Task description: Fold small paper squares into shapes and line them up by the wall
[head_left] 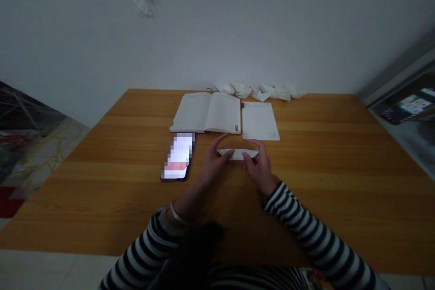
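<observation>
A small folded white paper [238,154] is held by its two ends above the wooden table. My left hand [215,159] grips its left end, thumb on the near face. At the right end, my right hand [258,166] pinches the same paper, its thumb also on the near face. Both index fingers arch over the far side. Just beyond the hands lie an open notebook [222,113] and, to its right, a loose white sheet [260,121]. Left of my left hand rests a phone [179,156] with a lit, blurred screen.
Several folded white paper shapes [261,91] stand in a row along the table's [340,181] back edge, against the wall [217,22]. Clear plastic [143,5] hangs on the wall at upper left. At far right, a lit screen [413,104] shows beyond the table.
</observation>
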The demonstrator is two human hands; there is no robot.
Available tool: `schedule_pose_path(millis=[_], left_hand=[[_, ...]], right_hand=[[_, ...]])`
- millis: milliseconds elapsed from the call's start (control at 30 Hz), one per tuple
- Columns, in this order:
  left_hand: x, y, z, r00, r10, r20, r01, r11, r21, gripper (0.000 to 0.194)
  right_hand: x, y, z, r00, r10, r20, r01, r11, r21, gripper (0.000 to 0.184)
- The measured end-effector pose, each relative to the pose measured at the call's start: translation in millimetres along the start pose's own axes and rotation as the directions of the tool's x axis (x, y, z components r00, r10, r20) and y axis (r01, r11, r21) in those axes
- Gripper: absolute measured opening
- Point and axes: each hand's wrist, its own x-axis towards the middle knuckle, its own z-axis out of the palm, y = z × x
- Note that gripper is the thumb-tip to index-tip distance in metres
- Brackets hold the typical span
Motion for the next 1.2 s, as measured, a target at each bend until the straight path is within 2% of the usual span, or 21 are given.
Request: schedule_pose_path(millis=[100,167,233,300,367,500,633,733,900,1033,1200], left_hand=[[0.3,-5.3,0.3,0.998,0.003,0.057,0.000,0.999,-0.047,0.054],[1.1,-8.4,0.9,0.996,0.079,0.052,-0.078,0.997,-0.022,0.050],[2.2,-10.1,0.4,0.978,0.202,0.055,-0.207,0.972,0.107,0.042],[2.9,-10.0,-1.6,0.947,0.304,0.106,-0.322,0.904,0.280,0.033],[2.4,-7.8,-4.0,0.927,0.303,0.220,-0.368,0.843,0.391,0.030],[-1.4,-0.1,-4.0,0.899,0.156,0.409,-0.326,0.863,0.387,0.036],[-4.1,5.9,1.4,0.861,0.127,0.493,-0.314,0.894,0.319,0.034],[-4.8,8.9,4.2,0.858,0.136,0.495,-0.308,0.908,0.283,0.039],[-6.7,12.3,5.3,0.861,0.147,0.486,-0.299,0.920,0.252,0.043],[-7.6,10.1,6.4,0.855,0.133,0.501,-0.280,0.932,0.231,0.048],[-8.2,4.2,11.7,0.887,0.140,0.440,-0.271,0.929,0.251,0.049]], right_hand=[[-0.8,3.8,1.0,1.000,-0.025,-0.008,0.025,0.999,0.039,0.044],[0.2,5.9,1.6,1.000,0.018,-0.014,-0.016,0.992,0.129,0.049],[2.2,6.8,0.5,0.997,0.077,-0.008,-0.074,0.978,0.196,0.050],[4.9,7.0,-2.4,0.991,0.131,0.020,-0.132,0.963,0.234,0.046],[7.8,6.9,-5.8,0.985,0.163,0.049,-0.170,0.950,0.261,0.041],[12.9,7.7,-9.2,0.985,0.108,0.131,-0.142,0.945,0.293,0.041],[15.5,10.1,-9.3,0.982,0.051,0.184,-0.092,0.971,0.221,0.046],[15.5,10.0,-10.3,0.983,0.017,0.183,-0.043,0.990,0.136,0.050],[13.6,5.6,-11.5,0.971,-0.112,0.212,0.098,0.992,0.078,0.050],[12.9,7.8,-10.8,0.969,-0.096,0.230,0.082,0.994,0.067,0.059],[13.8,12.6,-6.4,0.978,-0.105,0.180,0.097,0.994,0.054,0.057]])
